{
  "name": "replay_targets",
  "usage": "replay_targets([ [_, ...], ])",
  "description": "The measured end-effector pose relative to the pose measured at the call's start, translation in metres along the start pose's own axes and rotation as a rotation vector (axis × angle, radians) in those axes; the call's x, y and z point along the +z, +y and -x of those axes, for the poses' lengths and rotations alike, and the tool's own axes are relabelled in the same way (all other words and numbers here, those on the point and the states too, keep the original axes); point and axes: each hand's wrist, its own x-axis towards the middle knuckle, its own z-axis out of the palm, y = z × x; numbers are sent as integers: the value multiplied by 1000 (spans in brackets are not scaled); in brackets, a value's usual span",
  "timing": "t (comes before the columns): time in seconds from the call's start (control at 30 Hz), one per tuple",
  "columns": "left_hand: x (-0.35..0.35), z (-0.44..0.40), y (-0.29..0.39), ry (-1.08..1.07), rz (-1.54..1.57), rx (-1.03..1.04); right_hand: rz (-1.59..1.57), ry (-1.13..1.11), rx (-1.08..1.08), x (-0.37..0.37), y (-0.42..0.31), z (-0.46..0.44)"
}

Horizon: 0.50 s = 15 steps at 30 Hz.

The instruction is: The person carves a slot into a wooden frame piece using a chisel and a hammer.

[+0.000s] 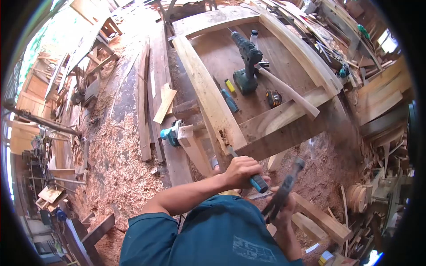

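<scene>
Beyond the left fingers, a pale wooden frame surrounds the brown counter. On it, a drill stands beside a bottle; nearer the fingers lie a short yellow item, a blue-handled tool, a tape measure and a long wooden handle.

The left hand holds a chisel at the wooden frame's near left corner; the right hand grips a blurred dark tool; a drill stands inside
</scene>
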Motion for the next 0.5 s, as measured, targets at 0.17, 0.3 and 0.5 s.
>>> replay_targets([
  [0.17, -19, 3, -17, -33, 131, 43, 434, 67, -290, 9, 16, 8],
  [0.3, -23, 0, -24, -21, 151, -19, 649, 113, -169, 27, 24, 21],
  [0.5, -27, -11, -32, -73, 212, -22, 608, 290, -43, 57, 3, 13],
])
